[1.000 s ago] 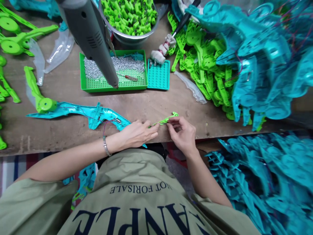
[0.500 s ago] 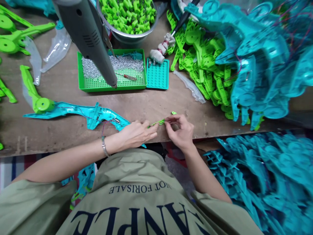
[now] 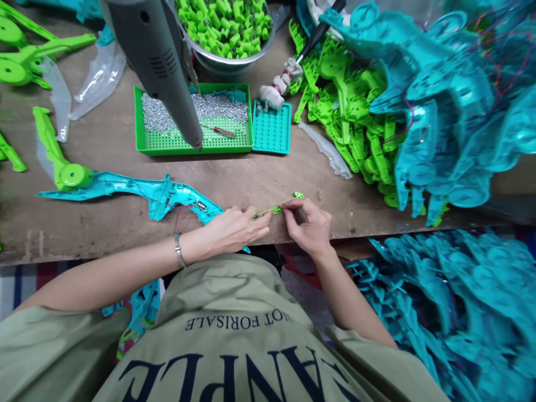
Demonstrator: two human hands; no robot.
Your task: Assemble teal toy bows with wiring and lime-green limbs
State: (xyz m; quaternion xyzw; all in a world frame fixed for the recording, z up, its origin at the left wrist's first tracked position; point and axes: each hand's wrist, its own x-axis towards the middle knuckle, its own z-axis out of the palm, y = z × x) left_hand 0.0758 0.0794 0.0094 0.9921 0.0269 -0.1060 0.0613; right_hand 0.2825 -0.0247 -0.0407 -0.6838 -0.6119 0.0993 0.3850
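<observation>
A thin green plastic part (image 3: 274,210) lies between my hands at the table's front edge. My right hand (image 3: 309,223) pinches its right end between thumb and fingers. My left hand (image 3: 237,228) reaches over the end of a turquoise plastic shell half (image 3: 167,195), and its closed fingertips press on the green part's left end. Red and blue wires and a small metal spring-like piece (image 3: 201,206) sit inside the shell half. At its far left rests a green arm-shaped piece with a round hub (image 3: 74,176).
A grey electric screwdriver (image 3: 167,72) hangs over a green tray (image 3: 192,149) of screws. Beside it lies a turquoise studded plate (image 3: 272,128). Behind stands a metal bowl (image 3: 228,62) of green pieces. Green parts (image 3: 339,100) and turquoise shells (image 3: 435,84) pile up right; more shells (image 3: 473,301) lie below.
Both hands stay almost in place on the green part. A little more of its far right end shows past my right hand. The view has shifted slightly.
</observation>
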